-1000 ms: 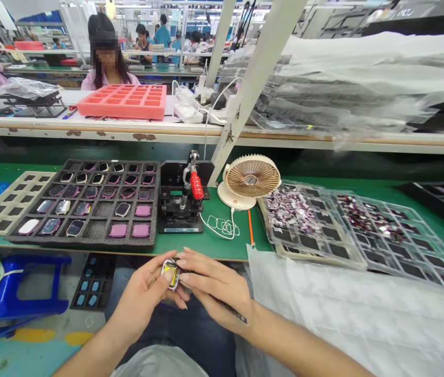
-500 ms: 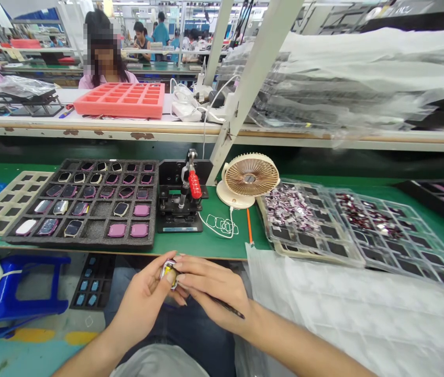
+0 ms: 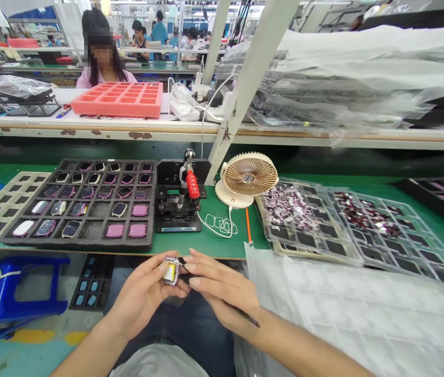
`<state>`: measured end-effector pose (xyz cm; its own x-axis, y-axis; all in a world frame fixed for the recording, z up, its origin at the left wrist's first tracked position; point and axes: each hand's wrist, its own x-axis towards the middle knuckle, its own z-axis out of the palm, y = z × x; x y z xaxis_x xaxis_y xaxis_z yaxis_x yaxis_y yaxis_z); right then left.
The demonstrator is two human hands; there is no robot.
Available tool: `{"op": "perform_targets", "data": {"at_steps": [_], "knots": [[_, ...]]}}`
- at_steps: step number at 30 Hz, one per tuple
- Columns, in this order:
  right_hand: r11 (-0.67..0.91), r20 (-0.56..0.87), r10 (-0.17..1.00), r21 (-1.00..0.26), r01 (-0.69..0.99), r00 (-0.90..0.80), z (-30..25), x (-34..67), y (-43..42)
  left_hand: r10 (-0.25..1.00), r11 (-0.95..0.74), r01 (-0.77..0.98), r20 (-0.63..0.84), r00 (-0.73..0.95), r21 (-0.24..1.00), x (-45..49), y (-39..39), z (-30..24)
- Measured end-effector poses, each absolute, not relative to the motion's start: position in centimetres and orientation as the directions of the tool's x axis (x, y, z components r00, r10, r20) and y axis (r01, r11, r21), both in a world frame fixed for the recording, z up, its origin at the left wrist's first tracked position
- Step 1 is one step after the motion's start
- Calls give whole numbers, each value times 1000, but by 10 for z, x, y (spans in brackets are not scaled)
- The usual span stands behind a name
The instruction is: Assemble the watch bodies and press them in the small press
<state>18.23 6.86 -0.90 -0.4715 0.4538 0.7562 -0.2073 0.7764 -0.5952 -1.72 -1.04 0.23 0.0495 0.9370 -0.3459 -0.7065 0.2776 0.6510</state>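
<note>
My left hand [image 3: 143, 293] grips a small silver watch case [image 3: 170, 270] with a yellow part inside, just below the table's front edge. My right hand [image 3: 222, 290] is closed round a thin dark tool [image 3: 241, 313] that runs back along the wrist; its fingertips rest beside the case. On the green table [image 3: 206, 243] ahead lie a black foam tray [image 3: 84, 201] with several watch cases and a black clamp jig [image 3: 178, 201] with a red handle.
A beige tray [image 3: 6, 201] lies at the left, a small fan [image 3: 247, 178] in the middle, and clear trays of small parts [image 3: 324, 220] at the right. White plastic sheet [image 3: 355, 309] covers the near right. A person sits behind a red tray [image 3: 120, 98].
My right fingers have drawn slightly right, away from the case, which now shows more fully in my left hand. The view has shifted a little.
</note>
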Motion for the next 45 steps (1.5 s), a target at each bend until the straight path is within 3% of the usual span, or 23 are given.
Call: {"op": "perform_targets", "data": {"at_steps": [3,6,8,11,18,22,28,32,35,45], "knots": [[745,695,574,-662,-76,-434,0,195,79,929,283,-696,-370,27,660,-17,-7,-3],[691,635,720,-695,199,-281,1,208,113,911,304,-686,-413,5,661,-16,-5,-8],[579,549,812,-711,398,-200,-5,218,144,900,329,-689,-435,22,646,-15,-4,-11],[419,361,906,-696,584,-220,-17,236,183,889,370,-695,-451,73,617,-11,-4,-17],[333,231,943,-665,669,-239,-25,258,193,873,407,-702,-476,110,585,-8,-4,-31],[313,238,949,-615,724,-208,-18,271,173,851,431,-708,-514,112,559,-7,-4,-39],[116,230,973,-402,908,-22,-1,343,186,833,446,-708,-544,103,548,-6,-8,-48],[-77,134,985,-235,969,111,0,387,222,809,485,-684,-577,114,545,4,-7,-49],[-126,67,988,-167,978,139,-9,393,238,800,481,-697,-591,102,532,14,-4,-48],[-159,60,984,-158,974,171,-4,379,238,806,429,-730,-591,42,533,14,6,-54]]}}
